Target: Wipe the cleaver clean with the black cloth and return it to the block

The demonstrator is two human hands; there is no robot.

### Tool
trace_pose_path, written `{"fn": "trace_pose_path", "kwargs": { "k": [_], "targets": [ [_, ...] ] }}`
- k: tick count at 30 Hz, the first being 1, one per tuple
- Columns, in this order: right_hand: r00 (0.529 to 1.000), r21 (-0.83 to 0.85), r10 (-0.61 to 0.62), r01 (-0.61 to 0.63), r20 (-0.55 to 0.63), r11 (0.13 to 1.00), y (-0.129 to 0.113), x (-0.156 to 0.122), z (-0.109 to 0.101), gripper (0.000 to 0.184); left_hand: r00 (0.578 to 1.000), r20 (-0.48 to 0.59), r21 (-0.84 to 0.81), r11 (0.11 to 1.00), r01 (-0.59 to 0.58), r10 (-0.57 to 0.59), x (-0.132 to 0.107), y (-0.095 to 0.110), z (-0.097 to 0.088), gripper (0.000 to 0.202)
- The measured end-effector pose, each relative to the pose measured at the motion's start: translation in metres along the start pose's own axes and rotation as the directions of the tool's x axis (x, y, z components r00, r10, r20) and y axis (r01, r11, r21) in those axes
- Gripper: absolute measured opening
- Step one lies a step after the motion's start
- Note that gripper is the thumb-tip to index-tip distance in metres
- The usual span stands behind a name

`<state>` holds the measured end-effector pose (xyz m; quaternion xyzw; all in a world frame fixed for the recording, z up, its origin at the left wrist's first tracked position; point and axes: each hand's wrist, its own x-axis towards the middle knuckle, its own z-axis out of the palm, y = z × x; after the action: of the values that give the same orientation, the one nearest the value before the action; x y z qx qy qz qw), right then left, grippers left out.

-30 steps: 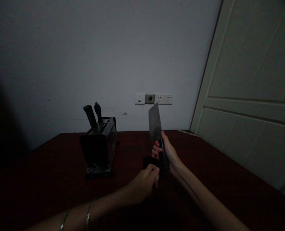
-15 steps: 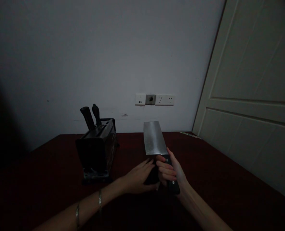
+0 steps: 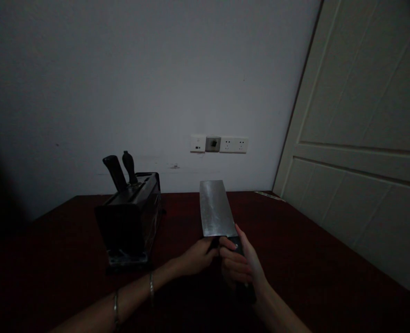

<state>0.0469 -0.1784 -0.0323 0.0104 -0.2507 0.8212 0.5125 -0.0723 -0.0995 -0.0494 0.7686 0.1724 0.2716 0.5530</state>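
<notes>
My right hand [image 3: 241, 266] is wrapped round the dark handle of a broad steel cleaver [image 3: 216, 209], whose flat blade points away from me over the dark red table [image 3: 329, 259]. My left hand [image 3: 197, 255] rests just left of the blade's heel, fingers curled over a small dark object that I cannot make out. Two thin bangles circle my left forearm. To the left stands a black knife block [image 3: 130, 222] with two dark knife handles [image 3: 120, 170] sticking up from it.
A white wall rises behind the table, with a strip of power sockets [image 3: 219, 144] low on it. A pale panelled door [image 3: 360, 138] runs along the table's right side. The room is dim.
The cleaver went from upright to lying nearly flat, blade away from me. My left hand opened flat, then curled again beside the blade's heel. The view shifted a little right.
</notes>
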Motion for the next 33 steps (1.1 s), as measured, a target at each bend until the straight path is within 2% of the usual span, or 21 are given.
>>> {"fn": "trace_pose_path", "kwargs": {
  "k": [2,3,4,7,11,12,13,14,15,16,18,20,22,25,27,30,33],
  "targets": [
    [1.0,0.034,-0.001,0.001,0.002,0.999,-0.001,0.0,-0.001,0.054,0.977,-0.213,0.001,1.0,0.001,-0.001,0.011,-0.013,-0.011,0.03],
    [1.0,0.041,0.007,-0.007,0.005,0.999,-0.002,0.0,-0.002,0.055,0.934,-0.358,-0.017,1.0,0.01,-0.015,0.017,-0.018,-0.019,0.033],
    [1.0,0.044,0.016,-0.017,0.017,0.999,-0.003,0.0,-0.002,0.056,0.895,-0.445,-0.02,1.0,0.017,-0.024,0.023,-0.021,-0.028,0.037],
    [0.997,0.04,0.05,-0.053,0.057,0.998,-0.005,0.001,-0.005,0.057,0.823,-0.568,0.004,1.0,0.027,-0.019,0.039,-0.015,-0.054,0.043],
    [0.991,0.057,0.072,-0.079,0.113,0.995,-0.004,0.001,-0.008,0.057,0.762,-0.639,0.122,0.992,-0.033,0.104,0.047,0.025,-0.071,0.045],
    [0.991,0.062,0.072,-0.08,0.115,0.995,-0.003,0.0,-0.008,0.057,0.753,-0.63,0.206,0.976,-0.073,0.189,0.048,0.036,-0.071,0.045],
    [0.991,0.063,0.075,-0.082,0.11,0.995,-0.003,0.0,-0.007,0.057,0.749,-0.562,0.383,0.913,-0.139,0.35,0.048,0.046,-0.069,0.046],
    [0.991,0.061,0.08,-0.087,0.107,0.994,-0.002,-0.001,-0.007,0.056,0.751,-0.453,0.536,0.82,-0.2,0.48,0.048,0.054,-0.066,0.048],
    [0.991,0.056,0.087,-0.094,0.106,0.994,-0.002,-0.001,-0.007,0.056,0.772,-0.3,0.657,0.708,-0.259,0.561,0.049,0.06,-0.063,0.049],
    [0.989,0.05,0.098,-0.104,0.107,0.993,-0.001,-0.001,-0.007,0.056,0.796,-0.137,0.74,0.595,-0.314,0.59,0.049,0.064,-0.059,0.051],
    [0.987,0.044,0.108,-0.114,0.119,0.993,-0.001,0.0,-0.007,0.055,0.851,0.116,0.802,0.456,-0.385,0.513,0.048,0.066,-0.051,0.054],
    [0.988,0.059,0.086,-0.094,0.13,0.994,-0.001,0.0,-0.008,0.054,0.886,0.242,0.826,0.396,-0.402,0.395,0.047,0.067,-0.044,0.06],
    [0.986,0.063,0.067,-0.077,0.153,0.995,-0.002,0.0,-0.01,0.053,0.913,0.288,0.84,0.381,-0.386,0.29,0.045,0.068,-0.039,0.066],
    [0.977,0.03,0.09,-0.098,0.195,0.995,-0.004,0.0,-0.012,0.053,0.944,0.279,0.865,0.381,-0.326,0.174,0.046,0.075,-0.037,0.066],
    [0.972,0.007,0.108,-0.112,0.209,0.994,-0.005,0.0,-0.011,0.053,0.955,0.247,0.894,0.341,-0.29,0.166,0.05,0.078,-0.038,0.066],
    [0.969,-0.002,0.107,-0.11,0.22,0.994,-0.006,0.0,-0.009,0.054,0.955,0.205,0.935,0.246,-0.256,0.214,0.061,0.079,-0.043,0.069],
    [0.971,0.001,0.09,-0.093,0.221,0.996,-0.006,0.0,-0.007,0.056,0.958,0.156,0.959,0.194,-0.206,0.242,0.072,0.078,-0.049,0.069]
  ]
}}
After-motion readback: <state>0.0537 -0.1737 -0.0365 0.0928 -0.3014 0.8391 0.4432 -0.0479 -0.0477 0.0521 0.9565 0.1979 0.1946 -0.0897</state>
